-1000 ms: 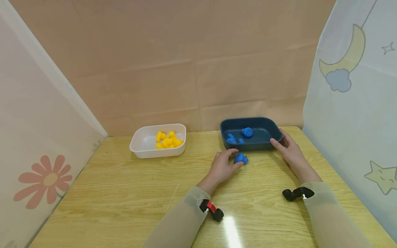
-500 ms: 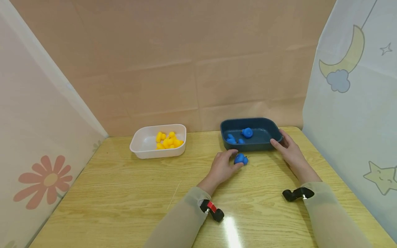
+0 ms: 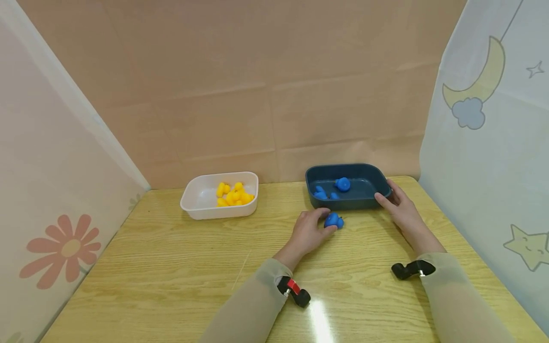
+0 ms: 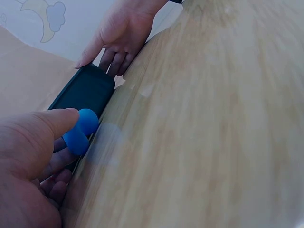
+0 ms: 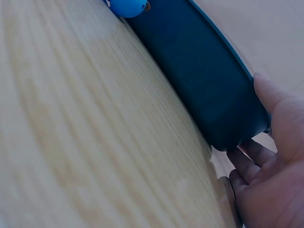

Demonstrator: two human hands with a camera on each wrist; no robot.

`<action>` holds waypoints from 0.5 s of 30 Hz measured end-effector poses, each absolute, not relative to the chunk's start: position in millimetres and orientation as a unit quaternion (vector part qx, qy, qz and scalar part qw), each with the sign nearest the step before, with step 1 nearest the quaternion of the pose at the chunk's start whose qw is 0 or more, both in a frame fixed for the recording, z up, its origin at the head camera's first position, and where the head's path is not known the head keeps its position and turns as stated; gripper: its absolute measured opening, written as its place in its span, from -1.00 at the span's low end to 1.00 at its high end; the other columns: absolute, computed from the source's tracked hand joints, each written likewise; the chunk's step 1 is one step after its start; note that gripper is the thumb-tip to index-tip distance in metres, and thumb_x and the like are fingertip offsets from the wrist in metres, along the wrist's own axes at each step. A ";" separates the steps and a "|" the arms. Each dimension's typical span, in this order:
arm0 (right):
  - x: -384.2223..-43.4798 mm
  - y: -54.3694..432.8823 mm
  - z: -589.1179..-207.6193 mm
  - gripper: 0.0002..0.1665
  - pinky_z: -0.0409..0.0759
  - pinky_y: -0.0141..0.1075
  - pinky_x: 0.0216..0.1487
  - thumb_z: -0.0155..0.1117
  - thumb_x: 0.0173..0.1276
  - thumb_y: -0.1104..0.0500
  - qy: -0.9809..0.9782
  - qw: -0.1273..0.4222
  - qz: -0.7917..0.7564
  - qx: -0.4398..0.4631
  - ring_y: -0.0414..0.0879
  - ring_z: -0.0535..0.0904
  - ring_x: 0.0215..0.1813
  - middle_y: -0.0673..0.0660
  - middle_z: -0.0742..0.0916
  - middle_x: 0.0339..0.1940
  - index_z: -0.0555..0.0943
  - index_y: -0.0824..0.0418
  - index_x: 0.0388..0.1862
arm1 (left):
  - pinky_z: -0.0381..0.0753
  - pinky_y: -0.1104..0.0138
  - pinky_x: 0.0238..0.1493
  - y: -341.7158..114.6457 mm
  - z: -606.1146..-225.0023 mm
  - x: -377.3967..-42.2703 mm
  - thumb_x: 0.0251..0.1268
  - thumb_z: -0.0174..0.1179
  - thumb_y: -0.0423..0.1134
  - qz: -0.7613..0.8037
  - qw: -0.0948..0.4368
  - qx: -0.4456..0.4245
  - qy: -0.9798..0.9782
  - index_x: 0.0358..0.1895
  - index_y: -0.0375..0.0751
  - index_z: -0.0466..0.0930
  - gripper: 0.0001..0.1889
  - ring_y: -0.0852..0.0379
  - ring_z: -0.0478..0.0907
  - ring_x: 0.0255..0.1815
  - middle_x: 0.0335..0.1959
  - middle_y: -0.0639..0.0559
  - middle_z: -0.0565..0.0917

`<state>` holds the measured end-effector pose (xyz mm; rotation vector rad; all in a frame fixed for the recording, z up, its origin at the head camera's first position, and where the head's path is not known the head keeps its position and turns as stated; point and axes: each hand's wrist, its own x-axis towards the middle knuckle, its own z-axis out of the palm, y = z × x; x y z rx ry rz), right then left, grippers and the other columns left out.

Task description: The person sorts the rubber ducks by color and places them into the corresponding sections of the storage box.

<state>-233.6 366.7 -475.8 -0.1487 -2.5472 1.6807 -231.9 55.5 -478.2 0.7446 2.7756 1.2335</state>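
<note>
In the head view a blue rubber duck (image 3: 332, 220) is on the table just in front of a dark blue plastic bin (image 3: 352, 204). My left hand (image 3: 307, 232) pinches the duck between thumb and fingers, which the left wrist view shows from behind. An eye and a small orange beak show on the duck (image 5: 128, 6) in the right wrist view. My right hand (image 3: 402, 212) grips the bin's right end, thumb at the rim and fingers against the outer wall. Inside the bin lie several blue ducks (image 3: 342, 184), partly hidden by the near wall.
To the left stands a white bin (image 3: 224, 213) holding several yellow toys (image 3: 235, 196). Both bins are near the back of the wooden table (image 3: 171, 271). A brown backdrop (image 3: 206, 95) rises behind, and printed cloths (image 3: 484, 166) flank both sides.
</note>
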 end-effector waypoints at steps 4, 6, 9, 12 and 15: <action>-233.6 366.6 -475.7 0.22 -0.07 0.35 0.71 0.21 0.65 -0.39 -0.833 0.042 0.550 -0.049 0.42 -0.17 0.80 0.33 -0.14 0.85 -0.31 -0.11 0.89 | 0.52 0.19 0.41 56.0 -478.6 -232.2 0.56 0.45 -0.02 0.391 0.009 0.235 0.890 0.47 -0.10 0.65 -0.46 -0.01 0.51 0.38 0.39 0.08 0.72; -233.3 366.1 -475.4 0.23 -0.06 0.35 0.71 0.21 0.64 -0.40 -0.833 0.044 0.549 -0.050 0.42 -0.17 0.80 0.33 -0.14 0.85 -0.30 -0.10 0.90 | 0.52 0.20 0.40 56.3 -478.4 -231.7 0.57 0.44 -0.01 0.390 0.014 0.232 0.891 0.48 -0.09 0.65 -0.47 0.00 0.51 0.38 0.39 0.09 0.72; -232.4 365.6 -474.9 0.24 -0.05 0.36 0.70 0.21 0.64 -0.41 -0.837 0.046 0.543 -0.052 0.43 -0.15 0.80 0.36 -0.12 0.84 -0.30 -0.07 0.90 | 0.53 0.22 0.38 56.9 -477.7 -230.7 0.57 0.44 -0.01 0.391 0.017 0.228 0.892 0.47 -0.07 0.65 -0.47 0.02 0.50 0.36 0.39 0.10 0.72; -231.7 364.6 -474.1 0.24 -0.05 0.36 0.70 0.21 0.64 -0.41 -0.838 0.047 0.542 -0.052 0.44 -0.14 0.80 0.37 -0.11 0.84 -0.29 -0.07 0.90 | 0.53 0.23 0.36 57.4 -477.1 -230.1 0.57 0.44 -0.02 0.393 0.018 0.227 0.891 0.47 -0.07 0.66 -0.49 0.03 0.50 0.34 0.38 0.11 0.72; -231.2 364.2 -473.4 0.22 -0.07 0.36 0.70 0.20 0.65 -0.40 -0.836 0.046 0.544 -0.051 0.44 -0.17 0.80 0.37 -0.13 0.84 -0.30 -0.06 0.90 | 0.53 0.23 0.35 57.6 -476.9 -230.0 0.57 0.44 -0.01 0.394 0.014 0.227 0.890 0.45 -0.07 0.67 -0.49 0.05 0.50 0.33 0.36 0.12 0.73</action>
